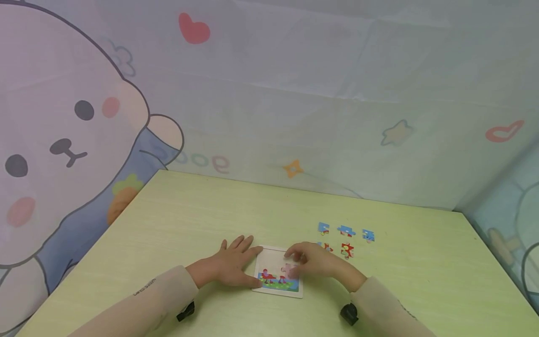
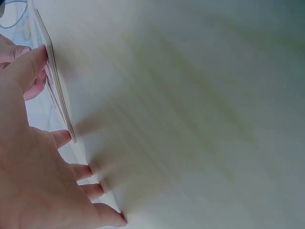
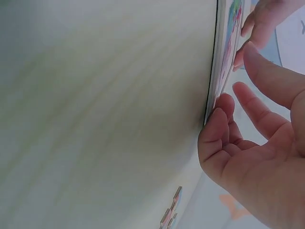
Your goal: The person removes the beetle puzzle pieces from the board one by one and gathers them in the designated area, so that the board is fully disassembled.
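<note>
A small jigsaw tray [image 1: 258, 267] with a pale frame lies flat on the table. Assembled pieces [image 1: 280, 284] fill its lower part with red figures on green and blue. Just above them sits a pink jigsaw piece [image 1: 287, 268], partly covered by the right thumb. My left hand [image 1: 229, 264] is spread on the tray's left side, thumb and index finger touching the frame, other fingers on the table. Over the tray's right side my right hand [image 1: 316, 260] rests with relaxed fingers. The right wrist view shows its thumb and index finger apart, nothing visible between them.
Several loose jigsaw pieces [image 1: 346, 230] lie on the table beyond the right hand, blue ones behind and red ones [image 1: 347, 251] nearer. A pale yellow-green table [image 1: 202, 210] holds everything. Behind it hangs a printed cloth [image 1: 294, 93] with a cartoon bear.
</note>
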`<state>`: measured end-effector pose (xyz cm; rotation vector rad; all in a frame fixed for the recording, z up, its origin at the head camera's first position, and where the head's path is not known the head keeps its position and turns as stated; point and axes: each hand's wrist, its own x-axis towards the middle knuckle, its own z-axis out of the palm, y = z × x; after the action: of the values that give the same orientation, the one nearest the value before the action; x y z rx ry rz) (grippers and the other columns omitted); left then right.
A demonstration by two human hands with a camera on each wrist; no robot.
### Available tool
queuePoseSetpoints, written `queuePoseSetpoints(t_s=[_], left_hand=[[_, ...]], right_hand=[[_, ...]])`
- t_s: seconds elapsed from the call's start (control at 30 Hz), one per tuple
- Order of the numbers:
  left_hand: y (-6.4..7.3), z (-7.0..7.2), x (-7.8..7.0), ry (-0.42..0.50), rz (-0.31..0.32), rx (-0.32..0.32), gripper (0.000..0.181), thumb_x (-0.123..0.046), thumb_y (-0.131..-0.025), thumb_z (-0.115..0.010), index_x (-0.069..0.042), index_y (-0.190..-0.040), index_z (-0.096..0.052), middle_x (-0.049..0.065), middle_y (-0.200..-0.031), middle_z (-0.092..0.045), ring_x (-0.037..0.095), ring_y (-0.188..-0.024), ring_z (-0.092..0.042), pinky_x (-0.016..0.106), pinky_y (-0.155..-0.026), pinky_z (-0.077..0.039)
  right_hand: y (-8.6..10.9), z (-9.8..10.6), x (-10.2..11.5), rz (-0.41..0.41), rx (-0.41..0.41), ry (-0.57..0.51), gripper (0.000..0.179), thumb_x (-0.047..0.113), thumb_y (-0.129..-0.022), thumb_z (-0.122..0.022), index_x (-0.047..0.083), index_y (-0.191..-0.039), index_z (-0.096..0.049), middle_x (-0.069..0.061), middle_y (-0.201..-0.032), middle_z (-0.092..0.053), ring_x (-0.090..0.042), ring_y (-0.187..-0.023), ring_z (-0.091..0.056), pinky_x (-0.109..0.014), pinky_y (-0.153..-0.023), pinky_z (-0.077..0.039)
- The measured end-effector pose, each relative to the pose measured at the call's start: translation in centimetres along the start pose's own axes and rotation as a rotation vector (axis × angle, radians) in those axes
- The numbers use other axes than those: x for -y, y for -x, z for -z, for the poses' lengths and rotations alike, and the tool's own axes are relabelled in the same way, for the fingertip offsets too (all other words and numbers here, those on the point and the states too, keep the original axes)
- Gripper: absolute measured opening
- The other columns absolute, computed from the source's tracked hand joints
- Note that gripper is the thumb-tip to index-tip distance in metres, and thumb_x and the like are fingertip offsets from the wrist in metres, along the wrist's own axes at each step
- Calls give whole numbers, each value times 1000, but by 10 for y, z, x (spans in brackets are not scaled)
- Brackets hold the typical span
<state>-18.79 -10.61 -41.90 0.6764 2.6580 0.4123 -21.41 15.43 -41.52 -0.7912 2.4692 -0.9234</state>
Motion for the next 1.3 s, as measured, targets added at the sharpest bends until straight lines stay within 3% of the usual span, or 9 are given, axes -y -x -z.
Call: queuePoseSetpoints(t_s=[0.5,1.3], left_hand=[[-1,-1,1,1,-4,0,86,-60,-84,-62,-16,-151,-32,16,-160,-14,37,-147,-8,69,-109,-7],[1,2,-2,5,-1,7,86,-59,-84,-62,-16,-152,-31,16,-160,-13,37,-147,-7,68,-109,-7]], right_hand=[[0,-6,3,21,-34,62,31,12,-79,-78,3,-106,-67,-3,-87,-55,-15,-75,-47,-26,-68,-41],[-1,-9,4,45,-32,110,18,7,-82,-75,2,-98,-67,-1,-83,-53,-15,-77,-45,-25,-68,-40]])
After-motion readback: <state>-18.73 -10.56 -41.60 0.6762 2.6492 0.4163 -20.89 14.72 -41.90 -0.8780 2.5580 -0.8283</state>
